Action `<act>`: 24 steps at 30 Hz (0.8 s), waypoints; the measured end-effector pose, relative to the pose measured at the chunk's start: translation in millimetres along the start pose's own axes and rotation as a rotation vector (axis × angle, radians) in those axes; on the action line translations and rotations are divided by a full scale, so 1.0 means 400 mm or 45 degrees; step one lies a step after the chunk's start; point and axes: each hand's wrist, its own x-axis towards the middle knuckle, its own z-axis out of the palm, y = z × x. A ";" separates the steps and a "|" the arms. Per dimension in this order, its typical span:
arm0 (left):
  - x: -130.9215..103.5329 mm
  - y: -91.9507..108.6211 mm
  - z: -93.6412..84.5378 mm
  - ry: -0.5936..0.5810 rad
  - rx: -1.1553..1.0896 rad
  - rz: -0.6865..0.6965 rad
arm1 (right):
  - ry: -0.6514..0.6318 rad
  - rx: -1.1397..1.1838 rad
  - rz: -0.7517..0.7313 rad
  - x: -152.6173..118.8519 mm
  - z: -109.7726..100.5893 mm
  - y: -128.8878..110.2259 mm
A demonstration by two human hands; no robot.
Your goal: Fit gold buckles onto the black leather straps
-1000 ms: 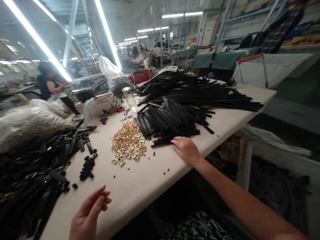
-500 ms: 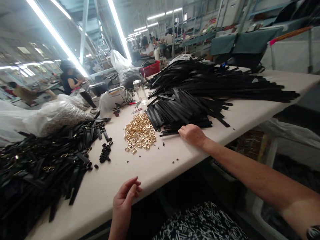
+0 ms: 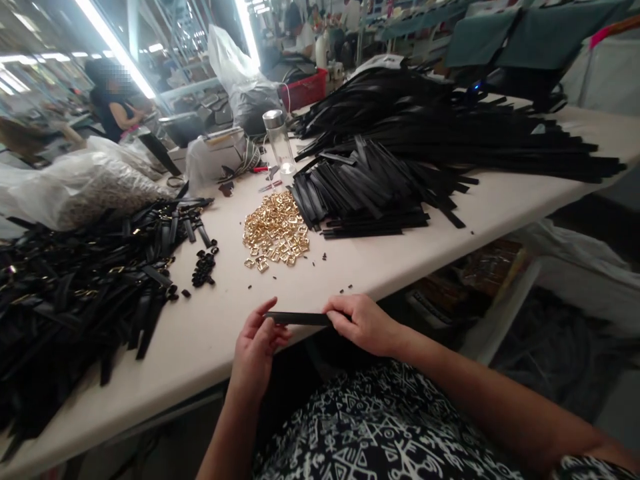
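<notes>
In the head view, has moved the right hand (image 3: pixel 363 325) since the earlier frame from the small stack of black strips (image 3: pixel 360 187), right of the gold buckle pile (image 3: pixel 277 230), to the near side of that pile, bringing along one flat black strip (image 3: pixel 303 319). Holds the strip roughly level at the white table's (image 3: pixel 215 320) front edge, nearer the body than the pile, with right fingers curled snugly around one end and the left hand (image 3: pixel 255 347) half open, pinching the other. Shows no buckle on the visible part. Looks far from finished, judging by the many loose strips in the stack, more in the larger sheaf (image 3: pixel 430 127) beyond, and the buckles still unattached in the pile. Possibly counts as further along in the heap of gold-fitted black straps (image 3: pixel 85 287), well left of the pile; cannot tell how complete. Offers moving room between pile and front edge, across scattered black scraps (image 3: pixel 325 257); narrows right of the pile, against the stack.
</notes>
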 end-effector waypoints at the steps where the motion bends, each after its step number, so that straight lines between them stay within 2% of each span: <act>1: 0.000 -0.001 -0.004 0.001 0.001 -0.030 | -0.023 0.019 0.015 -0.008 0.008 0.000; 6: -0.013 -0.012 -0.015 0.012 -0.008 -0.156 | -0.054 0.073 0.026 -0.024 0.026 0.004; 14: -0.028 -0.032 -0.002 -0.018 -0.047 -0.175 | 0.105 0.061 -0.195 -0.021 0.089 -0.014; 17: -0.029 -0.035 -0.001 -0.020 -0.057 -0.177 | 0.150 0.089 -0.153 -0.020 0.103 -0.011; 21: -0.029 -0.037 0.001 -0.008 -0.089 -0.182 | 0.124 0.092 -0.116 -0.021 0.107 -0.011; 24: -0.028 -0.043 0.003 -0.026 -0.136 -0.180 | 0.105 0.226 -0.067 -0.020 0.104 -0.015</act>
